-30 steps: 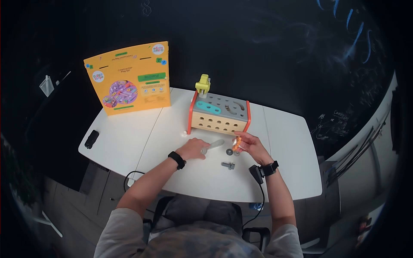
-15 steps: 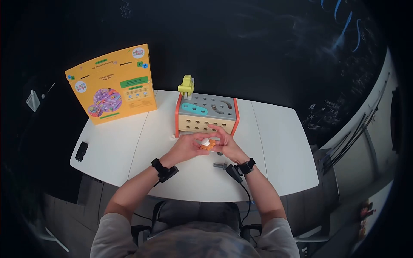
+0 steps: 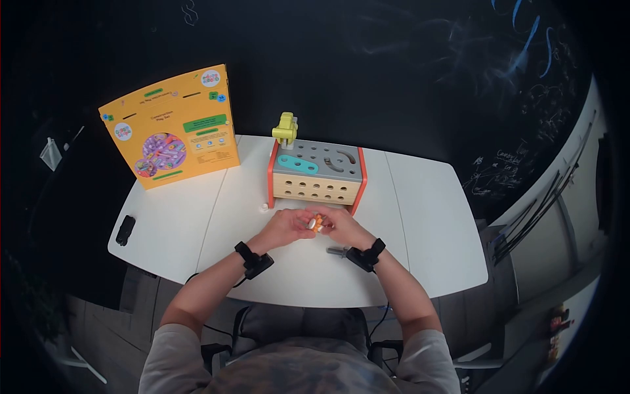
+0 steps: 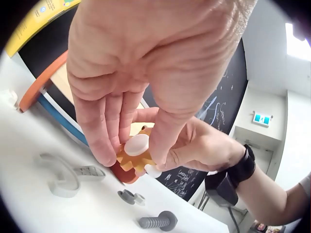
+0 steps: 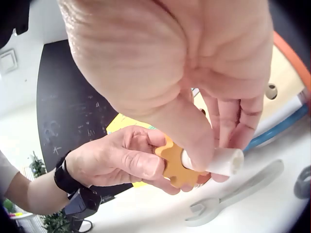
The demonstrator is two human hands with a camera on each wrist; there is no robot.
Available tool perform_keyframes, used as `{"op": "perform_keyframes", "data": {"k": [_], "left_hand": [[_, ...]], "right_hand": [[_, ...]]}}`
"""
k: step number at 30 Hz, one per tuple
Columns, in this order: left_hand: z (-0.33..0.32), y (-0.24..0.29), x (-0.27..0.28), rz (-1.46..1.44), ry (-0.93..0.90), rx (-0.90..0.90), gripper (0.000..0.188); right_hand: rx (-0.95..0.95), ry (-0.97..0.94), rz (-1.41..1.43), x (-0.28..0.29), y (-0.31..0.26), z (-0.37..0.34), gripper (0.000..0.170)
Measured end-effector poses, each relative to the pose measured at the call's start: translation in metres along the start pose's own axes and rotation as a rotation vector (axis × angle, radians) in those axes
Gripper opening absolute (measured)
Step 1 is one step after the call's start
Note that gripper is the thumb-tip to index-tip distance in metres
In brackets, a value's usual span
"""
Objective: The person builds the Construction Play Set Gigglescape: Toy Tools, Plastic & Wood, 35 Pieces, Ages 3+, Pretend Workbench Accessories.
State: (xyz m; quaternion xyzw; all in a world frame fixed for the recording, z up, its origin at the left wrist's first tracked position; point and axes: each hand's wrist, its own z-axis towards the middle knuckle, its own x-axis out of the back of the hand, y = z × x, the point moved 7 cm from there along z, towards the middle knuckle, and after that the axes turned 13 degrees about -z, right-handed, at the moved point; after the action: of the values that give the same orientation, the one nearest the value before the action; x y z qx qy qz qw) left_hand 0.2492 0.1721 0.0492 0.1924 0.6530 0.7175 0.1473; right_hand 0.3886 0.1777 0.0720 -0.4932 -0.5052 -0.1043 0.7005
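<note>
Both hands meet around an orange toy gear (image 5: 179, 167) above the table, just in front of the toy workbench (image 3: 316, 186). My left hand (image 3: 285, 228) grips the gear's toothed rim between thumb and fingers. A white round cap (image 4: 137, 144) shows on one face of the gear. On the other face, my right hand (image 3: 346, 228) pinches a hollow white peg (image 5: 226, 162) between thumb and fingers. Below the hands lie a grey toy wrench (image 5: 238, 194), a grey bolt (image 4: 158, 221) and small grey nuts (image 4: 128, 196).
A yellow-green toy piece (image 3: 285, 129) stands upright on the workbench's back left corner. Behind left is a large yellow box (image 3: 197, 161). A black object (image 3: 125, 230) lies near the table's left edge. A small white piece (image 3: 264, 207) sits by the workbench's left leg.
My left hand has left the wrench and come to the gear, which my right hand held alone. Both hands now hold it together, and the gear has turned in their grip.
</note>
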Motion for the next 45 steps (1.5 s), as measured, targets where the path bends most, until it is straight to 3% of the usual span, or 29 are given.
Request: {"op": "perform_keyframes", "data": {"k": [3, 4, 6, 7, 8, 9, 12, 14, 18, 22, 24, 27, 31, 32, 36, 41, 45], "left_hand": [[-0.002, -0.011, 0.003, 0.123, 0.017, 0.0, 0.041], [-0.003, -0.012, 0.007, 0.184, 0.042, 0.006, 0.039], [-0.007, -0.014, 0.017, 0.247, 0.066, 0.014, 0.038], [-0.009, -0.01, 0.033, 0.381, 0.182, 0.045, 0.038], [-0.011, -0.006, 0.05, 0.515, 0.297, 0.075, 0.038], [-0.011, -0.006, 0.062, 0.516, 0.296, 0.075, 0.038], [-0.01, -0.012, 0.102, 0.728, 0.392, 0.067, 0.04], [-0.009, -0.026, 0.12, 0.789, 0.43, 0.251, 0.034], [0.0, -0.037, 0.123, 0.725, 0.418, 0.199, 0.036], [0.007, -0.046, 0.12, 0.727, 0.346, 0.165, 0.029], [0.007, -0.054, 0.119, 0.7, 0.31, 0.172, 0.026], [0.004, -0.055, 0.117, 0.74, 0.344, 0.098, 0.024], [-0.009, -0.046, 0.104, 0.737, 0.261, 0.194, 0.02], [-0.012, -0.045, 0.1, 0.693, 0.241, 0.212, 0.019], [-0.014, -0.036, 0.084, 0.646, 0.192, 0.207, 0.018], [-0.011, -0.046, 0.079, 0.703, 0.159, 0.137, 0.026], [-0.011, -0.047, 0.077, 0.692, 0.149, 0.096, 0.026]], "right_hand": [[0.128, 0.115, -0.198, -0.002, -0.01, 0.003, 0.055], [0.132, 0.115, -0.196, -0.006, -0.006, 0.006, 0.055], [0.112, 0.079, -0.461, -0.017, 0.005, 0.012, 0.041], [0.113, 0.08, -0.46, -0.018, 0.003, 0.012, 0.041], [0.092, 0.045, -0.6, -0.022, 0.001, 0.013, 0.029], [0.07, 0.009, -0.741, -0.025, 0.0, 0.014, 0.017], [0.083, -0.007, -0.76, -0.039, 0.009, 0.016, 0.01], [0.069, -0.023, -0.75, -0.047, 0.009, 0.017, 0.01], [0.052, -0.051, -0.73, -0.054, 0.008, 0.021, 0.013], [0.134, -0.03, -0.586, -0.025, 0.0, 0.014, 0.016], [0.056, 0.161, -0.475, 0.016, 0.002, 0.005, 0.016], [-0.088, 0.126, -0.379, 0.061, 0.022, -0.014, 0.019], [-0.267, 0.038, -0.492, 0.077, 0.041, -0.044, 0.022], [-0.343, -0.019, -0.528, 0.076, 0.04, -0.054, 0.022], [-0.19, -0.166, -0.443, 0.03, 0.028, -0.068, 0.026], [-0.096, -0.14, -0.345, -0.025, 0.048, -0.064, 0.026], [-0.093, -0.132, -0.379, -0.03, 0.05, -0.056, 0.022]]}}
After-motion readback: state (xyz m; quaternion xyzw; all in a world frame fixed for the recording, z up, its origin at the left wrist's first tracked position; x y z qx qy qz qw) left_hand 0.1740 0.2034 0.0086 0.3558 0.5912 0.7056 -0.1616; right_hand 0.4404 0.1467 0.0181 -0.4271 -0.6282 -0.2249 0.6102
